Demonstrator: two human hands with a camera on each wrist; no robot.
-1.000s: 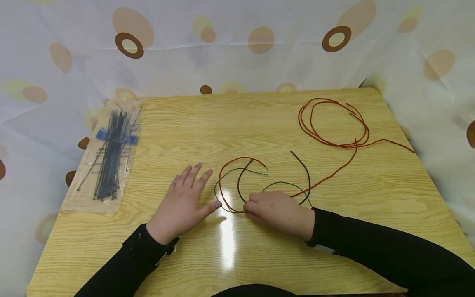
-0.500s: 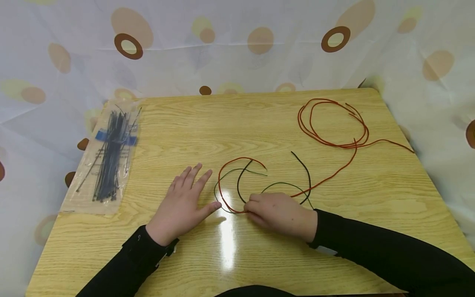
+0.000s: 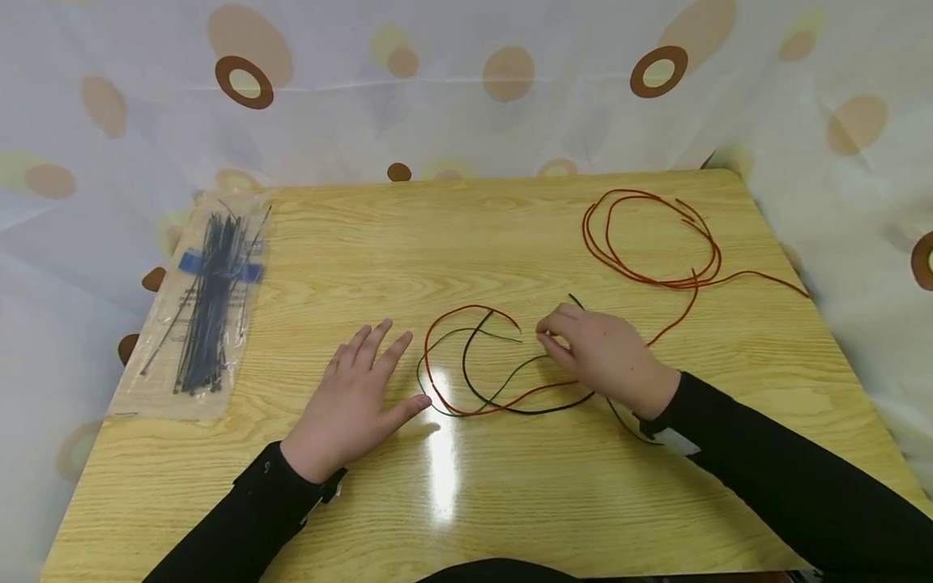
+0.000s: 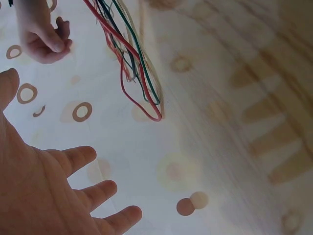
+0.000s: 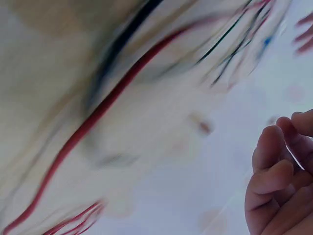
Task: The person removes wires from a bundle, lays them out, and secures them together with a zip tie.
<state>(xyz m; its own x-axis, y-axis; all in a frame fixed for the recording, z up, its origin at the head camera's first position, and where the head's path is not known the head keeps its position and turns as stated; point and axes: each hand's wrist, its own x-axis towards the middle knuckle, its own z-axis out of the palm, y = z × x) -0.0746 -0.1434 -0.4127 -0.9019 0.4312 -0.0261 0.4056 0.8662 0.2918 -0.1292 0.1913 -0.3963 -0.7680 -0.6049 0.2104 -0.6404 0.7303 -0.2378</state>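
Observation:
My left hand (image 3: 350, 413) lies with its fingers spread on the table, the thumb tip right at the green wire's arc. A red wire (image 3: 426, 356), a black wire (image 3: 465, 360) and a thin green wire (image 3: 419, 374) curve across each other on the wood in the middle. Over their right part hovers my right hand (image 3: 612, 360), which hides stretches of all three. Its fingers are loosely curled; in the right wrist view this hand (image 5: 279, 181) has nothing between thumb and fingers. The red wire (image 5: 117, 90) and black wire (image 5: 105, 68) run beside it there.
A clear bag (image 3: 131, 389) with a bundle of black cable ties (image 3: 211, 324) lies at the table's left. Loose coils of red wire (image 3: 719, 257) lie at the back right, one end reaching the right edge. A patterned sheet (image 3: 452, 121) hangs behind the table (image 3: 408, 243).
My right hand has let go of the wires where they cross and moved up and to the right. The crossing is now uncovered. My left hand has stayed put.

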